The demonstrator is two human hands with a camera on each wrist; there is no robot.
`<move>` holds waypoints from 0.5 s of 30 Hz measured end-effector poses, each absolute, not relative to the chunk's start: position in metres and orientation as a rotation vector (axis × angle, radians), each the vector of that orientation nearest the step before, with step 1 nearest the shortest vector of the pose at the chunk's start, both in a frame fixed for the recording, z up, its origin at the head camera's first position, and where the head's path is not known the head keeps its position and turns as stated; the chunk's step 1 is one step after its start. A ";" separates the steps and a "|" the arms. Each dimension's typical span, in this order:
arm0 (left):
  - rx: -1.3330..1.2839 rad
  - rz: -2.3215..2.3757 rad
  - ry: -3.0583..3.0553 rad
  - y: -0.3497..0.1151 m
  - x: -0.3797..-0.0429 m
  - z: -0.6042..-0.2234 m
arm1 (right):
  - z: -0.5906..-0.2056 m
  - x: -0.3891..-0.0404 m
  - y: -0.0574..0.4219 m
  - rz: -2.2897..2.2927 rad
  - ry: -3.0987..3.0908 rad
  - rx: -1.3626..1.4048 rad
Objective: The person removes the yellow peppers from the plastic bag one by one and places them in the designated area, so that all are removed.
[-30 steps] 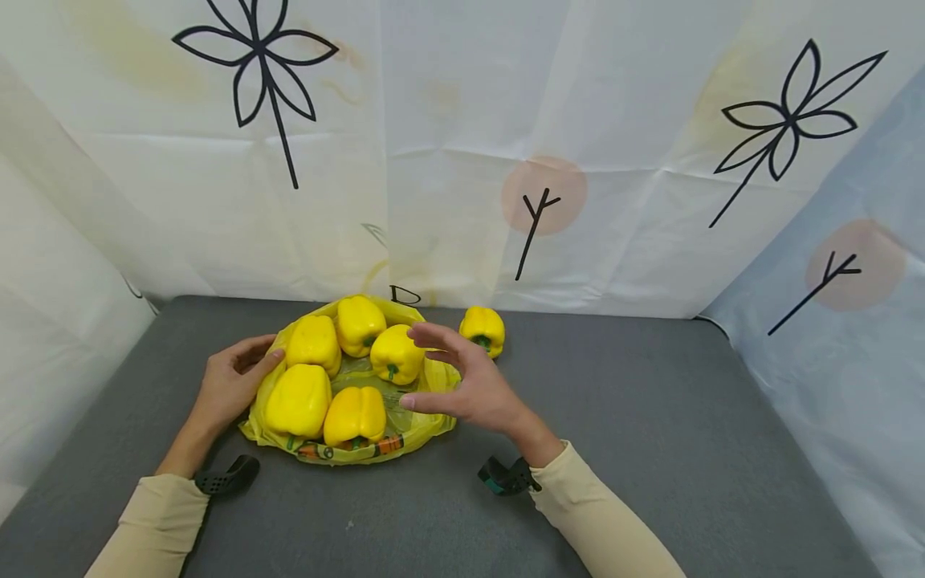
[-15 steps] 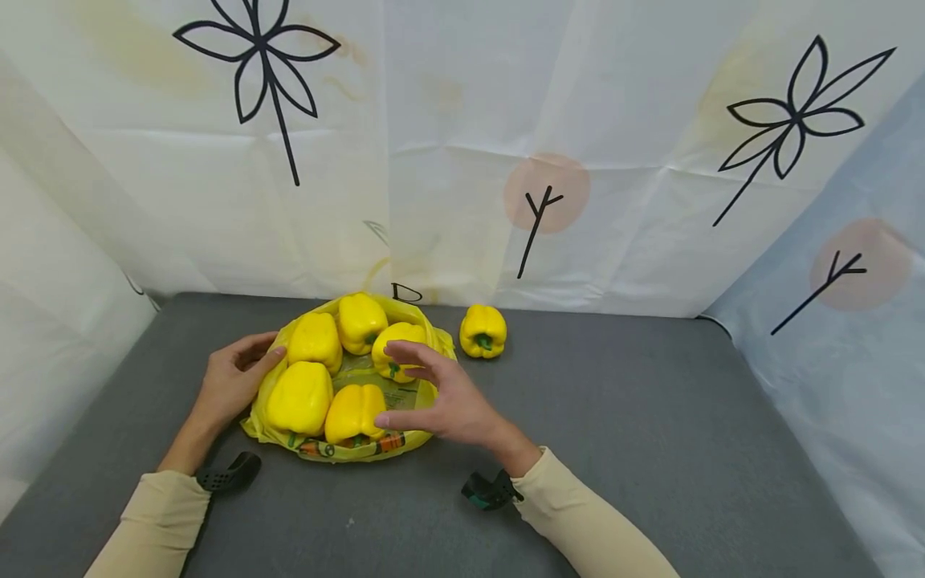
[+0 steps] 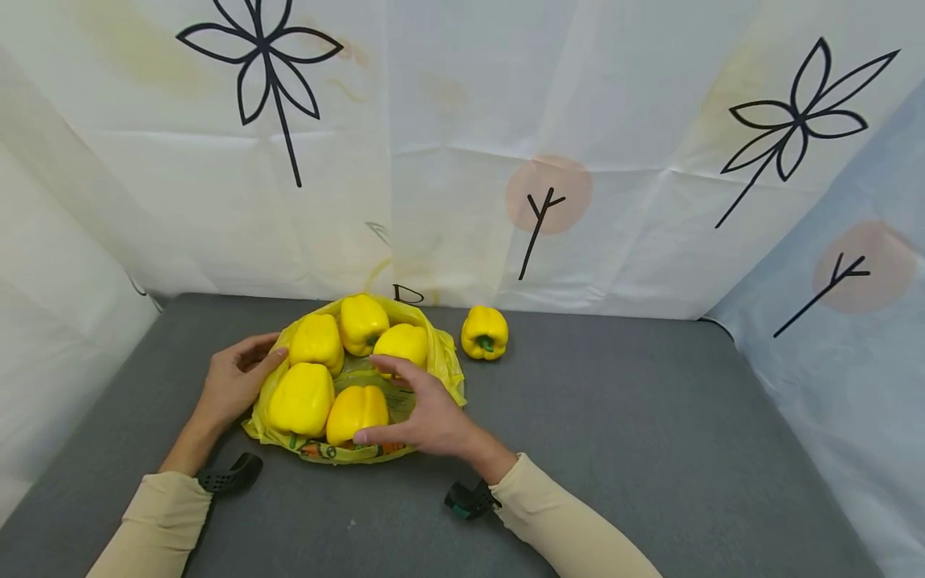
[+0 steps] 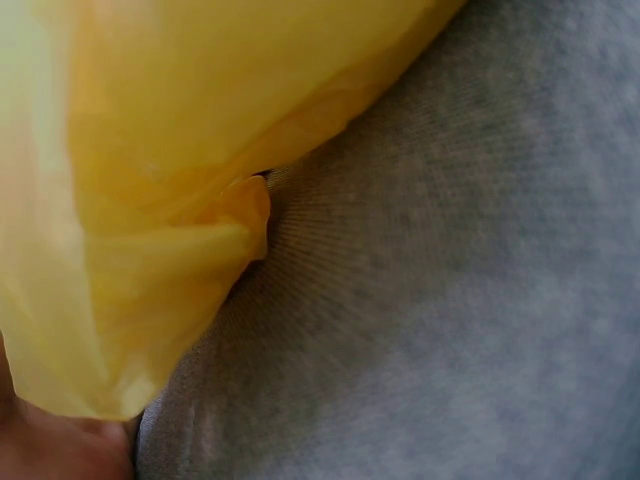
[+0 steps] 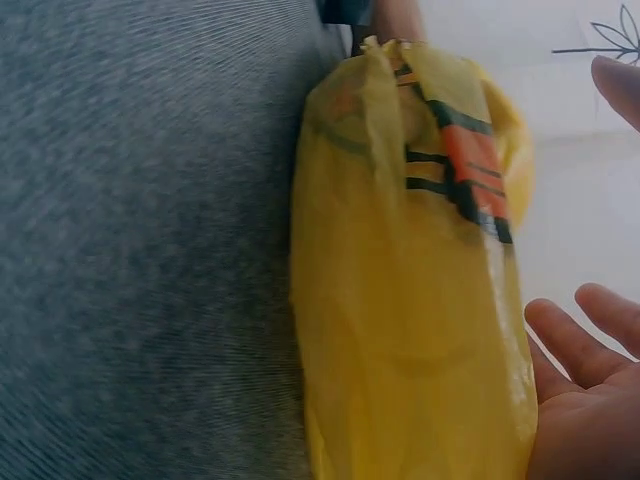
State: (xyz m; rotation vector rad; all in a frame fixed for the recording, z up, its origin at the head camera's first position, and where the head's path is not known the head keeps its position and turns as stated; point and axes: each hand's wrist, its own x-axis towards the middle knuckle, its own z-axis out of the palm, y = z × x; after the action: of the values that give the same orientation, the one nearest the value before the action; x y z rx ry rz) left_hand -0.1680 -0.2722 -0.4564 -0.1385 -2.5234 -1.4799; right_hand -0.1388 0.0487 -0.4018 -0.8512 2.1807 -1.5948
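A yellow plastic bag lies with its mouth spread wide on the table, several yellow bell peppers inside. My left hand holds the bag's left rim, thumb on the edge; its other fingers are partly hidden. In the left wrist view, the bag's side covers most of that hand. Over the bag's front right part hovers my right hand, thumb and fingers spread, holding nothing. Its thumb is beside the front bell pepper. The right wrist view shows the bag's printed side next to the palm.
One loose yellow bell pepper sits on the grey table, right of the bag near the back edge. White fabric with plant drawings stands behind and at the sides.
My right hand has moved left and toward the front, away from the loose pepper, to over the bag's front right part. The left hand keeps its place on the rim.
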 end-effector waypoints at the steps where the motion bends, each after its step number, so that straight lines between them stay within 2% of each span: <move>1: -0.140 -1.480 -2.522 -0.272 -0.168 -0.456 | -0.403 -0.139 0.048 -1.588 2.183 -0.850; 15: -0.158 -1.469 -2.510 -0.273 -0.167 -0.456 | -0.419 -0.139 0.044 -1.482 2.253 -0.871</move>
State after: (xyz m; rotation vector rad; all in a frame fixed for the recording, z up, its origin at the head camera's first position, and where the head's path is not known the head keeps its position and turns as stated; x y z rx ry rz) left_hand -0.1670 -0.2725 -0.4562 -0.1576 -2.5102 -1.4685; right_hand -0.1388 0.0444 -0.4188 -0.8711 2.2534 -1.4820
